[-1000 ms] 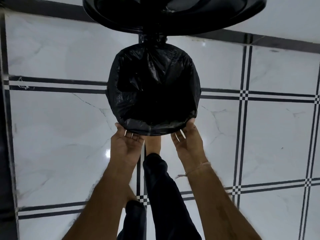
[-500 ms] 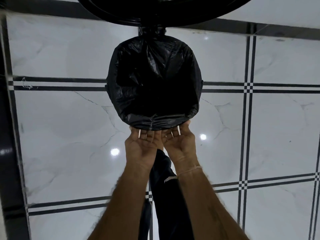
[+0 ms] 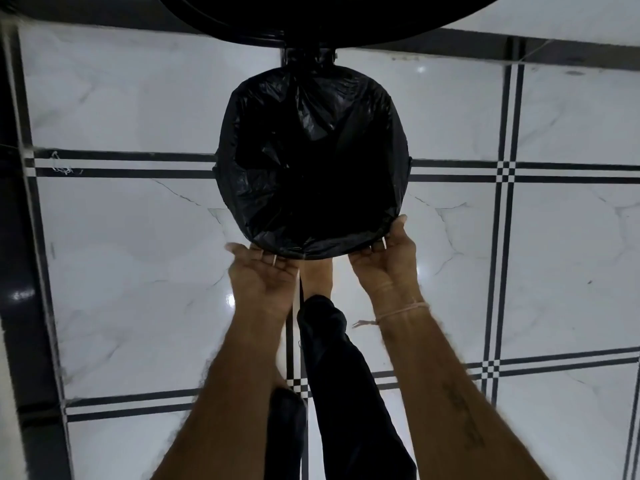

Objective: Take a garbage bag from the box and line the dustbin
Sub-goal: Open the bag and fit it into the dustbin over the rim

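A round dustbin stands on the floor, its mouth and rim fully covered by a crinkled black garbage bag (image 3: pixel 311 161). The bin's black lid (image 3: pixel 311 15) is raised at the top edge of the view. My left hand (image 3: pixel 263 275) is palm up at the near-left of the rim, fingertips curled under the bag's folded edge. My right hand (image 3: pixel 388 261) holds the near-right of the rim, with its thumb on top of the bag edge and its fingers underneath. The fingertips of both hands are hidden by the plastic.
White marble floor tiles (image 3: pixel 138 271) with black stripe borders surround the bin. My foot (image 3: pixel 317 275) and dark trouser leg (image 3: pixel 332 358) are between my arms, right at the bin's base. A dark glossy band (image 3: pixel 20 306) runs along the left edge.
Half a second ago both hands were together at the middle of the near rim. They have since slid apart along the bag edge, left hand leftward and right hand rightward.
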`<control>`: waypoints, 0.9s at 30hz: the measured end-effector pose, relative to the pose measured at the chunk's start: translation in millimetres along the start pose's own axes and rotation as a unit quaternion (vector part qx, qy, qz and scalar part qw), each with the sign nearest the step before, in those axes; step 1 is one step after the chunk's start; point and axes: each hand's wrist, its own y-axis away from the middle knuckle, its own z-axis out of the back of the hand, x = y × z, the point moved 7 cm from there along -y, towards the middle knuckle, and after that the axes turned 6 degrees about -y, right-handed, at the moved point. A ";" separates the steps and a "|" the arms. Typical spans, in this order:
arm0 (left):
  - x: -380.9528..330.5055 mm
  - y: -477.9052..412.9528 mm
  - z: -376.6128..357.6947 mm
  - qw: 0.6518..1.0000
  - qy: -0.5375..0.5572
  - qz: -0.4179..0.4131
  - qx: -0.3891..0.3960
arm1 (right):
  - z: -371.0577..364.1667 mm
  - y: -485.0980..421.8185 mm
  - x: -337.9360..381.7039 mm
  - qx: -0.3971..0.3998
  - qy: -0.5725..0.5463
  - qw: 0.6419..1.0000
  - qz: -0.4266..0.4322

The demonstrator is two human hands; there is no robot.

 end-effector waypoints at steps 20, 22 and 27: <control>-74.7 -12.8 -14.5 0.964 -0.245 -0.058 0.082 | -42.8 -31.9 49.2 0.031 0.258 0.965 -0.013; -78.1 -14.0 -13.0 0.960 -0.265 -0.068 0.063 | -42.8 -31.4 58.5 0.002 0.302 0.953 0.010; -104.5 -11.9 -26.1 0.942 -0.283 -0.179 0.002 | -68.8 -25.6 79.0 -0.018 0.383 0.911 0.154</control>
